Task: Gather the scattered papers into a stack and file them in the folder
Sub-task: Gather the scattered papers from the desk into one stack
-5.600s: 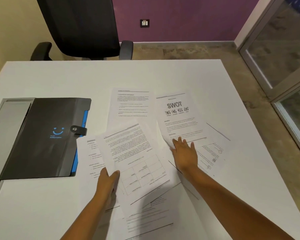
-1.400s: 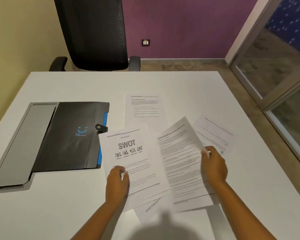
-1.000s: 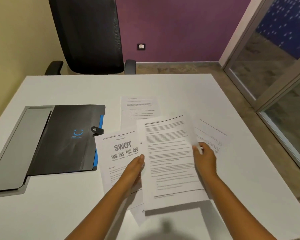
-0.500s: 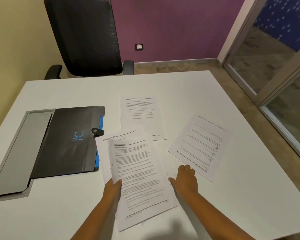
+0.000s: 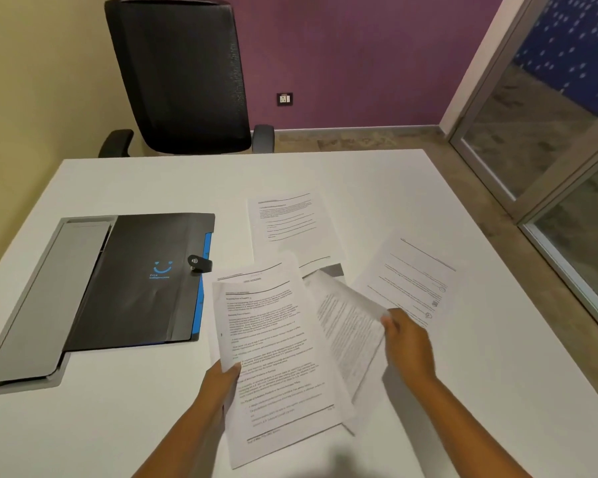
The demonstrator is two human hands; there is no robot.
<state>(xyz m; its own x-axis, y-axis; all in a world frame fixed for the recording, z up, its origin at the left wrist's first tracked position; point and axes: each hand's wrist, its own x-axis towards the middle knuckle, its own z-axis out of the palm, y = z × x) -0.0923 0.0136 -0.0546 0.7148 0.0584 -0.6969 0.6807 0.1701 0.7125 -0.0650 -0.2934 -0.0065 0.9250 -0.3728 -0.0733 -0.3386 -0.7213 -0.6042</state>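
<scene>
1. While the white table (image 5: 325, 177) still has two loose papers, the black folder (image 5: 142, 281) waits at the left.
2. The left hand (image 5: 221, 377) grips the growing stack (image 5: 273, 357).
3. The right hand (image 5: 406, 339) now pinches another sheet (image 5: 346, 319), lifted toward it.

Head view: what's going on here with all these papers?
A person is collecting loose sheets at a white table. The left hand holds the partly gathered stack by its left edge, while the right hand pinches another sheet and lifts it beside the stack. Two sheets lie apart on the table: one further back, one to the right. The black folder sits to the left, nothing filed in it yet.
</scene>
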